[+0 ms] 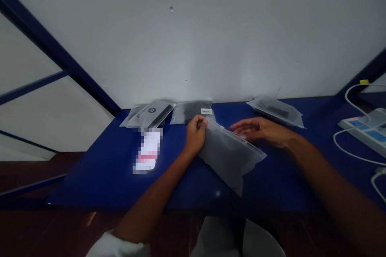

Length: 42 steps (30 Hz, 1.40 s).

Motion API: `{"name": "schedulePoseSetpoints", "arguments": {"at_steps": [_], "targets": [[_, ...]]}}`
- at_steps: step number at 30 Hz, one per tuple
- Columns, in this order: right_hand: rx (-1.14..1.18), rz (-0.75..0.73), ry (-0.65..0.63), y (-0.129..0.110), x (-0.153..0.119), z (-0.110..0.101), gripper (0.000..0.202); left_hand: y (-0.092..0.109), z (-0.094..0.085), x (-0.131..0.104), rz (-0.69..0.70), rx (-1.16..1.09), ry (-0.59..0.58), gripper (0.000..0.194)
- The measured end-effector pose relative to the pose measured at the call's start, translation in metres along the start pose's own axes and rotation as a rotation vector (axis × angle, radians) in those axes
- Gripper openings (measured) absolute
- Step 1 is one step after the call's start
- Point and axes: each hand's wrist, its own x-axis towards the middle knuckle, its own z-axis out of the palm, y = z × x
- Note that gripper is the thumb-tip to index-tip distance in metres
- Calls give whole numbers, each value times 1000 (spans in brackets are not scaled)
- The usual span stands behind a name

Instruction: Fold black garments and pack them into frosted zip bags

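A frosted plastic zip bag (226, 152) hangs tilted over the front of the blue table, its zip edge turned up and away from me. My left hand (196, 132) pinches the bag's upper left corner between thumb and fingers. Along the zip edge, my right hand (256, 130) reaches in from the right with fingers stretched and slightly curled, close behind the bag's edge. Part of those fingertips is hidden by the bag, and whether they touch it is unclear. No clear item shows inside the bag.
Several frosted bags (152, 114) lie at the back left, beside a bag with a barcode label (193, 111). Another filled bag (276, 110) rests at the back right. A blurred lit phone (147, 150) lies left; a power strip (364, 130) with white cables sits right. A wall backs the table (105, 168).
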Motion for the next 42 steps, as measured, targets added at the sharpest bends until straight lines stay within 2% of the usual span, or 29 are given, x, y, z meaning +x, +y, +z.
{"name": "schedulePoseSetpoints", "arguments": {"at_steps": [8,12,15,16,18,20,22,24,30,36,42], "targets": [[-65,-14,-3,0,0,1,48,0,0,0,14,17,10,14],[-252,-60,-85,0,-1,4,61,4,3,-5,35,57,34,14],[-266,-60,-133,-4,-5,4,66,12,7,-12,83,71,-9,15],[-242,-59,-104,-5,-6,4,62,14,9,-15,96,81,-22,15],[-228,-75,32,-8,-5,9,47,18,12,-19,111,118,-29,16],[-317,-116,167,-8,-2,19,35,19,13,-20,110,165,-28,15],[-412,-150,249,-6,2,28,29,18,13,-18,98,203,-29,14],[-447,-142,275,-4,4,32,26,16,11,-14,76,227,-9,13],[-367,-66,190,-2,7,19,23,8,-1,6,-43,207,102,14],[-331,-67,142,1,12,14,24,-4,-12,18,-71,156,165,12],[-278,-27,39,1,10,7,24,-8,-23,25,-113,154,210,12]]}}
